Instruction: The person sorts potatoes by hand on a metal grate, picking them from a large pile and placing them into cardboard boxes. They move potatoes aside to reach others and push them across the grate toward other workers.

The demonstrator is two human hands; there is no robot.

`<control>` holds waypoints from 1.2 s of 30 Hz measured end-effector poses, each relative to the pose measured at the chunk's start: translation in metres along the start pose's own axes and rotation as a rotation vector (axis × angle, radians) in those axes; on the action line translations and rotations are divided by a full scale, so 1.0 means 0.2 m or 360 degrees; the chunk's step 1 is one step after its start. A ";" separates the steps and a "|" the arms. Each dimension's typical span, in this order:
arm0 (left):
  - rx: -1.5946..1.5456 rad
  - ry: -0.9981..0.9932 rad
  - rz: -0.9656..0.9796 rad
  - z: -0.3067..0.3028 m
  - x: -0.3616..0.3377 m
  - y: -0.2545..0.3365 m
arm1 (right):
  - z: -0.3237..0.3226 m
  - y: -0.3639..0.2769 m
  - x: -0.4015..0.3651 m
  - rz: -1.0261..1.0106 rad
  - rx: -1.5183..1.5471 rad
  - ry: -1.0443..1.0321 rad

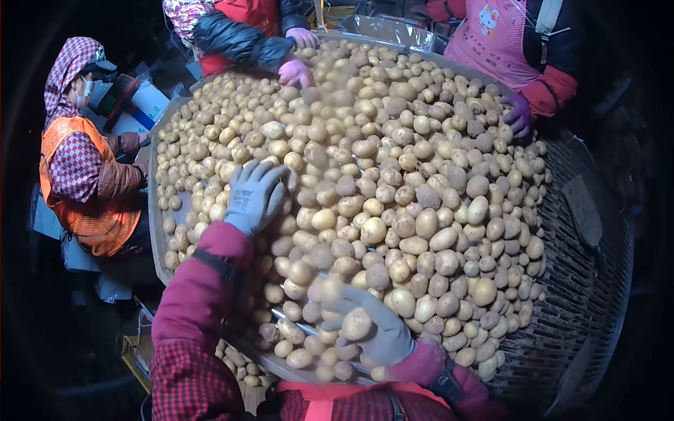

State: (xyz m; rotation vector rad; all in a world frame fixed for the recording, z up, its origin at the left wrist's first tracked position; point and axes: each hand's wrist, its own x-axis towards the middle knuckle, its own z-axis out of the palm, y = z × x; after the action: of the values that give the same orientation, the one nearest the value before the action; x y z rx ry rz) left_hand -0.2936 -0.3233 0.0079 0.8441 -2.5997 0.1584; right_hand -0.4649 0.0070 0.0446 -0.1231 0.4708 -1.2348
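A thick layer of potatoes [427, 221] covers the sorting table, many of them dusty with soil. My left hand [257, 195], in a grey glove, rests back-up on the potatoes left of the middle. Its fingers are slightly apart and no potato shows in its grasp. Close to the near edge, my right hand [385, 335], also gloved in grey, has a potato [357, 323] between its fingers and thumb. Its fingertips are smeared by motion. Around it, a few gaps between potatoes show the shiny table surface.
A slatted conveyor [572, 266] adjoins the pile at right. Across the table, one person's pink-gloved hand [295, 73] touches potatoes; another person's purple-gloved hand [519, 116] is at the right. A person in an orange vest [91, 186] stands left. More potatoes [242, 365] lie below the near edge.
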 end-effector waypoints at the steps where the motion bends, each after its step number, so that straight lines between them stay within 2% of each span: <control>1: 0.0019 0.0010 -0.0013 -0.02 0.02 0.00 | 0.00 0.03 0.00 -0.0100 -0.0112 0.0031; 3: 0.0010 -0.0090 -0.0091 -0.06 0.05 0.01 | 0.04 0.02 0.00 -0.0116 -0.0208 0.0131; 4: 0.0026 -0.0046 -0.0125 -0.07 0.06 0.01 | 0.04 0.00 -0.01 -0.0082 -0.0119 0.0105; 7: 0.0183 0.0060 -0.0184 -0.10 0.09 0.10 | 0.06 -0.03 -0.02 -0.0123 -0.0281 0.0034; 9: -0.0265 -0.0238 0.0030 -0.14 0.15 0.27 | 0.04 -0.02 -0.03 -0.0093 -0.0139 0.0062; 11: -0.0332 -0.0404 0.0437 -0.22 0.21 0.56 | 0.03 -0.02 -0.03 -0.0002 -0.0061 0.0087; 13: -0.0377 -0.0390 0.0798 -0.13 0.20 0.64 | 0.04 -0.02 -0.03 0.0010 -0.0201 0.0086; 15: -0.0329 -0.0106 0.0750 0.00 0.22 0.58 | 0.03 -0.03 -0.03 0.0009 -0.0335 0.0084; 17: -0.0441 -0.0322 0.0321 0.05 0.26 0.44 | 0.06 -0.07 -0.03 0.0097 -0.0156 0.0084; 19: -0.0167 -0.0157 0.0299 0.09 0.28 0.29 | 0.02 -0.04 -0.06 0.0011 -0.0018 0.0015; 21: 0.0059 -0.0191 0.0074 0.05 0.30 0.20 | 0.03 -0.02 -0.08 0.0030 0.0021 0.0018; 23: 0.0256 -0.0006 -0.0122 0.09 0.23 0.15 | 0.02 0.00 -0.10 0.0069 0.0001 -0.0029; 25: 0.0057 -0.0029 0.0071 -0.01 0.18 0.23 | 0.00 0.03 -0.17 0.0123 -0.0062 -0.0118; 27: -0.0348 -0.0122 0.0287 -0.12 0.12 0.40 | -0.06 0.09 -0.20 0.0139 0.0106 -0.0300; 29: -0.0593 -0.0146 0.0538 -0.21 0.03 0.60 | -0.01 0.04 -0.26 0.0192 0.0058 -0.0116; 31: -0.0624 -0.0393 0.0740 -0.26 -0.09 0.74 | 0.02 0.04 -0.31 0.0163 -0.0042 -0.0014; 33: -0.0669 -0.0582 0.0716 -0.26 -0.22 0.77 | 0.03 0.03 -0.35 0.0128 -0.0031 0.0074; 35: -0.0389 -0.0559 0.0576 -0.22 -0.25 0.69 | 0.04 0.03 -0.40 0.0069 0.0104 0.0164; 36: -0.0344 -0.0474 0.0505 -0.23 -0.23 0.63 | 0.03 0.01 -0.42 0.0060 0.0144 0.0070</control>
State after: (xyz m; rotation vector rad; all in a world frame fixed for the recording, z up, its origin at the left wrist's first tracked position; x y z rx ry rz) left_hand -0.3183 -0.1852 0.0322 0.4007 -2.9476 -0.1722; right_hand -0.4808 0.0841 0.0731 -0.0101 0.4529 -1.2215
